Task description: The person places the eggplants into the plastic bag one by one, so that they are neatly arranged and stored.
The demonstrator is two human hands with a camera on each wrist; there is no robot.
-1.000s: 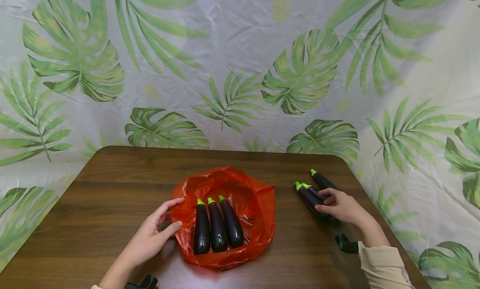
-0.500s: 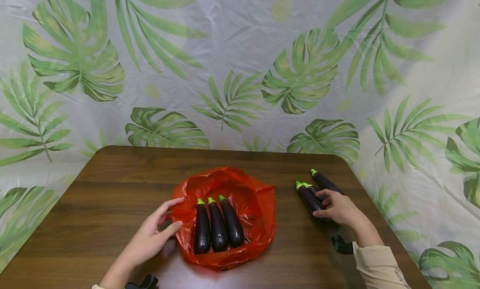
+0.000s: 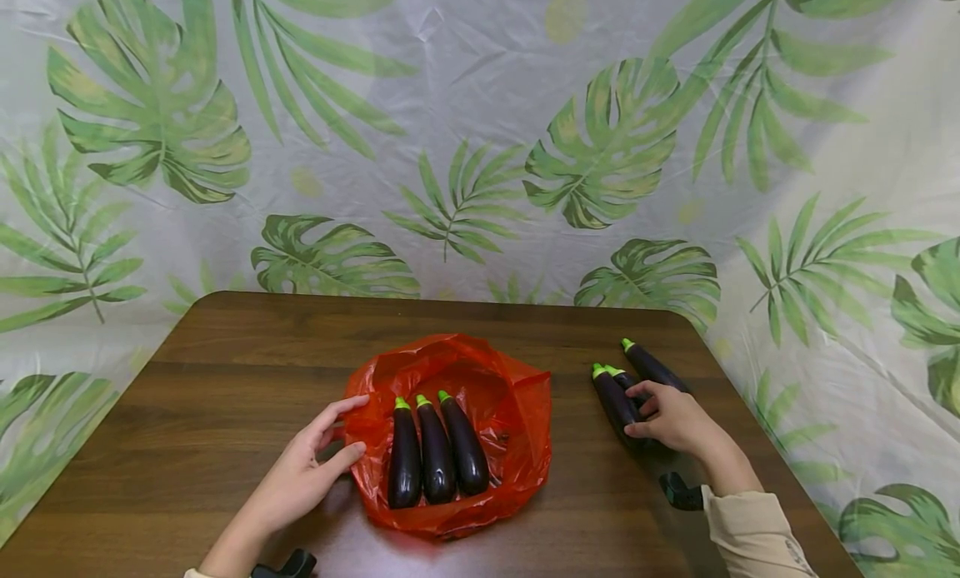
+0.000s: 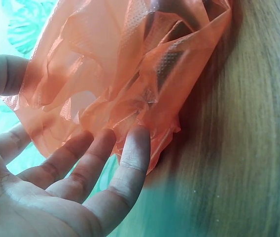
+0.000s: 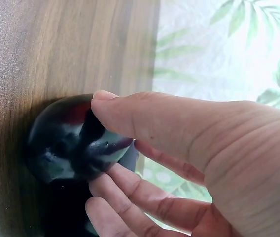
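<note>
In the head view an opened red plastic bag (image 3: 525, 445) sits mid-table. Three dark purple eggplants (image 3: 437, 453) with green stem ends lie side by side in it. My left hand (image 3: 303, 470) is at the bag's left rim, thumb and fingers spread apart; the left wrist view shows the fingertips against the thin plastic (image 4: 145, 79). On the right side, my right hand (image 3: 678, 420) has thumb and fingers around the sides of an eggplant (image 5: 66, 138), near its rounded end. A second eggplant (image 3: 622, 378) lies against it, partly hidden by the fingers.
Another eggplant (image 3: 651, 366) lies just beyond the right hand, near the right edge of the brown wooden table (image 3: 247, 345). A leaf-printed curtain (image 3: 480, 145) hangs behind the table. Each wrist wears a black device (image 3: 681, 490).
My right hand has shifted slightly left, its thumb and fingers settling about the eggplant. The left hand, the bag and the eggplants in it have stayed put.
</note>
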